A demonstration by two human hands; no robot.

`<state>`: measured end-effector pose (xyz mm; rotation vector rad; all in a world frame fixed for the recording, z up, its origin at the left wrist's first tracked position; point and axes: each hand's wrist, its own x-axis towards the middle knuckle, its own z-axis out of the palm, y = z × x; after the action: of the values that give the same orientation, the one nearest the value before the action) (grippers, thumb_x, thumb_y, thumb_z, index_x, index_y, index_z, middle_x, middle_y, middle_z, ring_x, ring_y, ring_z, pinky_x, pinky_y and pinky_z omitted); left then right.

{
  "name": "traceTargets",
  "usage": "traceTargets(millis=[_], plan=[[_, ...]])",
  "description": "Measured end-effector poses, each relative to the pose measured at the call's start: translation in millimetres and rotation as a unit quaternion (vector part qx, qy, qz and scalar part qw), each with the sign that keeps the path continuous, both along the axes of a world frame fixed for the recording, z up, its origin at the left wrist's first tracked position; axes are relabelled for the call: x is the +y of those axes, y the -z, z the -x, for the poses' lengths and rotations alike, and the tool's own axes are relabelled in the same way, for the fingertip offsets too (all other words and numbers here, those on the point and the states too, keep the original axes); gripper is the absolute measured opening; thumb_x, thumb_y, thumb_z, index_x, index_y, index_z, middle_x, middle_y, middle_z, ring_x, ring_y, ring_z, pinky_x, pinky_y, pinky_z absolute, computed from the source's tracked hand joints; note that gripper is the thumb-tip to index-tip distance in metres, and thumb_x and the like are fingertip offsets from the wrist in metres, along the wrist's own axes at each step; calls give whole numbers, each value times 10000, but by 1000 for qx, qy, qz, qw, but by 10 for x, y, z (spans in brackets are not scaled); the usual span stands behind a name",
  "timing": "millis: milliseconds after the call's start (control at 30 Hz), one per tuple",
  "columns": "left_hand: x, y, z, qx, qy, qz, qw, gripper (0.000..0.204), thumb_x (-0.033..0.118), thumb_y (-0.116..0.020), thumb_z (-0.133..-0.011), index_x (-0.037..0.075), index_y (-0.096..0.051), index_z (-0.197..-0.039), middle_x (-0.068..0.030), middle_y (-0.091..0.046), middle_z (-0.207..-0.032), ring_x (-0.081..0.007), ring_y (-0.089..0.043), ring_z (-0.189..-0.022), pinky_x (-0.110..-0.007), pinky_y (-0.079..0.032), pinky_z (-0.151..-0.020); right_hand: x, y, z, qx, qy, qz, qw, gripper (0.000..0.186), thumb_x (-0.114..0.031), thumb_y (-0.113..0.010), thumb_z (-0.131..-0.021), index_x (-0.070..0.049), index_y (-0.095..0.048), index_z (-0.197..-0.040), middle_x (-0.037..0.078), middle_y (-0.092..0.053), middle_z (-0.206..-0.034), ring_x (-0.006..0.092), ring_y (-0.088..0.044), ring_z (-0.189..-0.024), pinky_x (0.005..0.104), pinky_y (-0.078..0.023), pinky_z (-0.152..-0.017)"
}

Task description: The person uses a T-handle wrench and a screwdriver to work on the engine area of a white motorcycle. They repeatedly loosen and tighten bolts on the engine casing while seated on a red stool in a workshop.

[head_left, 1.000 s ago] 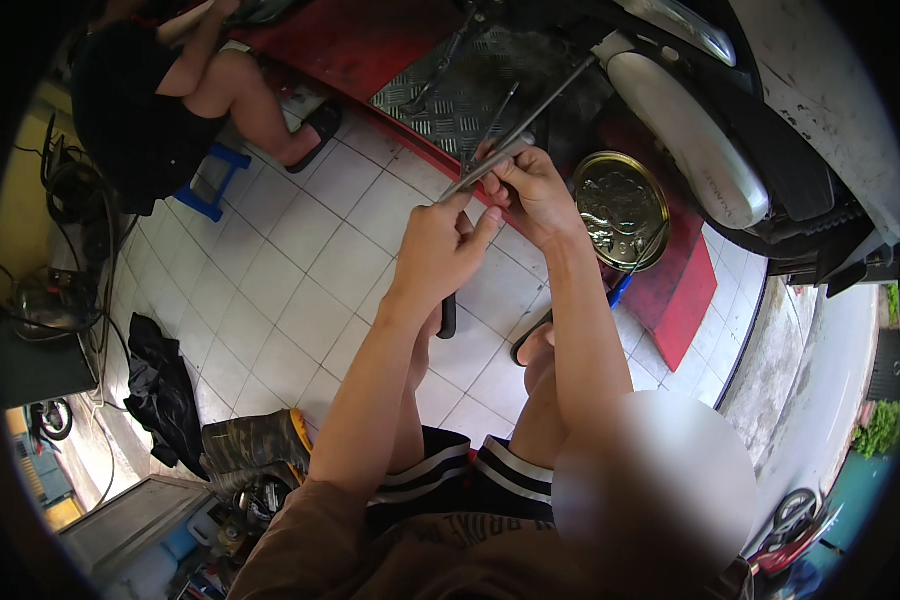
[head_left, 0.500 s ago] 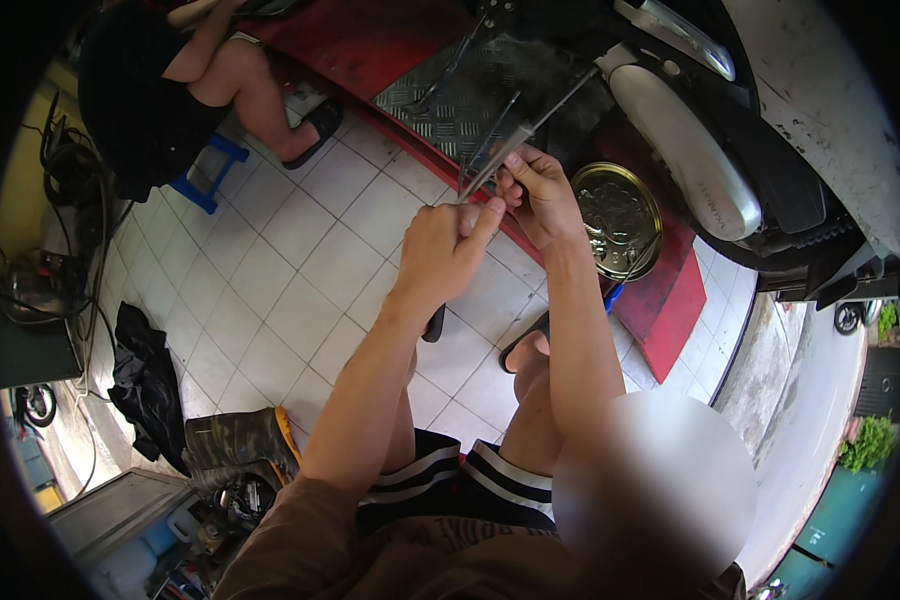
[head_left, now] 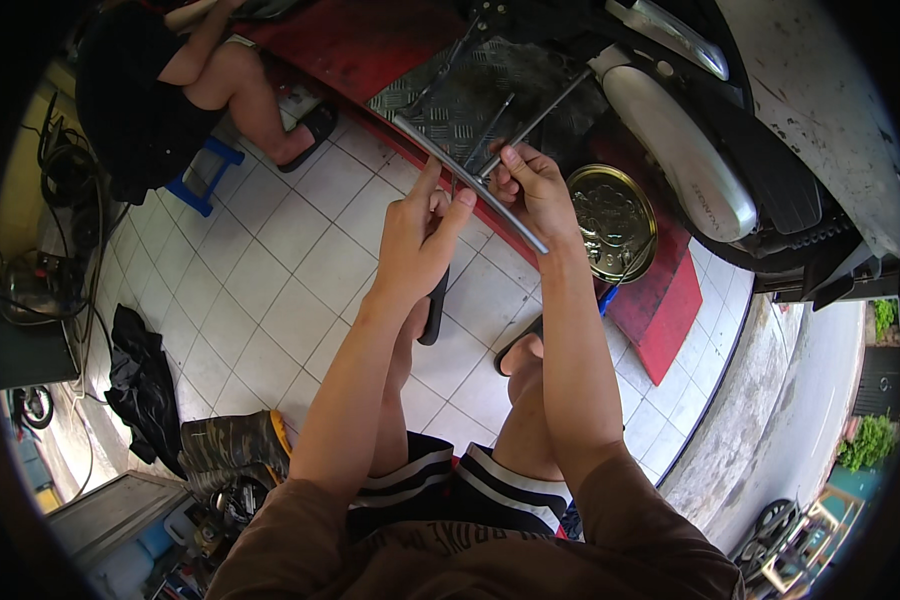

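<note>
My left hand (head_left: 420, 240) is closed on a thick metal bar (head_left: 515, 215) that slants from upper left to lower right. My right hand (head_left: 530, 195) pinches a thinner metal rod (head_left: 550, 108), which runs from the bar up toward the motorcycle's silver exhaust (head_left: 675, 155); I cannot tell whether bar and rod are joined. Another thin tool (head_left: 495, 120) shows behind them over a red platform (head_left: 650, 340) with a metal tread plate (head_left: 420, 90). A round pan of liquid (head_left: 605, 210) sits beside my right hand, a blue handle at its lower edge.
A person in black (head_left: 130, 90) sits on a blue stool (head_left: 205, 185) at upper left. Hoses and equipment (head_left: 45, 270), a black cloth (head_left: 140, 390), camouflage boots (head_left: 225, 440) and a metal cabinet (head_left: 110, 510) line my left. A road (head_left: 800, 390) lies to the right.
The thick bar, earlier in line with the thinner rod, has swung crosswise to it. My left hand has moved slightly left, its index finger raised along the bar.
</note>
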<state>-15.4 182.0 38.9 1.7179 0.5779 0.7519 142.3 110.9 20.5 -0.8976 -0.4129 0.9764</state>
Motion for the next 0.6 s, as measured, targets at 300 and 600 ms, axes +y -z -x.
traceTargets(millis=[300,600], plan=[[-103,-48,-25,119,31,-57,991,445,285,-624,-859,44,-603,-1233,-54,-470,-499,-185,-494,-433,-309,-378,-471,5,-21,22,-2,21,17,1000,210,-162,-621,-925,27,-594,-1012,-3,-524,-695,61,-432,-596,190,-362,-544],[-119,-89,-3,155,74,-109,979,408,174,-616,-873,-46,-588,-1216,-12,-336,-531,-100,-351,-464,-277,-307,-465,27,16,-15,36,34,-12,999,194,-134,-620,-923,45,-612,-998,13,-549,-695,69,-431,-578,206,-368,-534]])
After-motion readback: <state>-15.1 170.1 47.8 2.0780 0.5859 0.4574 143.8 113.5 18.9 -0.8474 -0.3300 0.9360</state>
